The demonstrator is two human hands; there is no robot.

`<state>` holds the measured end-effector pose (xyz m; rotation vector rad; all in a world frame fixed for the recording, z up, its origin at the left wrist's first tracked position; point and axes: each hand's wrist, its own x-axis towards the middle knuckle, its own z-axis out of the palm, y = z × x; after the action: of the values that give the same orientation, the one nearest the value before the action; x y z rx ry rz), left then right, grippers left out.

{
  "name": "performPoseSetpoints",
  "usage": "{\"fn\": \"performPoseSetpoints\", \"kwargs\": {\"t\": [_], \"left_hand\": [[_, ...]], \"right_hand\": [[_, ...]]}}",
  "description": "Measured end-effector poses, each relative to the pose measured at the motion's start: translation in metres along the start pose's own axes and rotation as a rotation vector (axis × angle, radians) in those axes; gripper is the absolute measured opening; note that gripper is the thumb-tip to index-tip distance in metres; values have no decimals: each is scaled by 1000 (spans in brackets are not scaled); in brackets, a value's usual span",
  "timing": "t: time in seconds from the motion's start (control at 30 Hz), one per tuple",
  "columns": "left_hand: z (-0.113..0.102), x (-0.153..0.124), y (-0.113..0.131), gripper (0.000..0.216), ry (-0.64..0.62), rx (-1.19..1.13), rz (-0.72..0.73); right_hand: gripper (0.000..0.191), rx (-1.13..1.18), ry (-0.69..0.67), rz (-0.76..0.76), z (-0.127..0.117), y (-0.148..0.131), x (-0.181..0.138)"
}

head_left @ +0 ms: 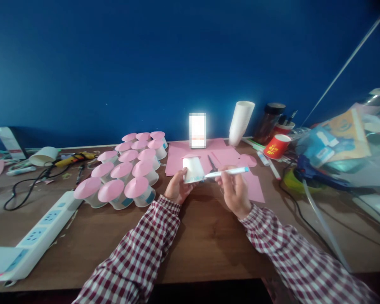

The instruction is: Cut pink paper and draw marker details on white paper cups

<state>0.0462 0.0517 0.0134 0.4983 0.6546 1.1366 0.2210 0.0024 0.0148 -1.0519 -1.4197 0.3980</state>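
Checked sleeves (136,249) lead to the left hand (176,185), gripping a white cup (193,167), and the right hand (236,193), pinching a marker (237,170) aimed at it; should the left hand's hold loosen, the cup could turn and the marker skid.

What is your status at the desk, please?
Left hand holding white cup. Right hand holding marker, tip close to cup. Pink paper beyond; nothing visible between marker tip and cup.

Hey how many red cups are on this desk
2, both right of the white cup stack: a front red cup and a rear red cup holding pens. Others may be hidden.
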Motion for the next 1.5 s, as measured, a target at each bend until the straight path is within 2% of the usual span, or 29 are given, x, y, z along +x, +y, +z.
{"fn": "performPoseSetpoints", "kwargs": {"t": [0.43,0.67,0.9,1.23,1.5], "left_hand": [[4,-3,2,46,-43,23,4],[8,-2,2,39,58,-9,-26],[8,-4,0,37,-24,1,9],[6,0,-2,28,5,5,8],[0,3,-6,30,-36,23,21]], "right_hand": [[22,-14,-18,5,0,-1,1],[19,3,-44,-7,1,-1,1],[18,24,-30,-27,2,-1,0],[16,49,-31,-22,1,-3,-1],[17,67,-50,-11,1,0,-2]]}}
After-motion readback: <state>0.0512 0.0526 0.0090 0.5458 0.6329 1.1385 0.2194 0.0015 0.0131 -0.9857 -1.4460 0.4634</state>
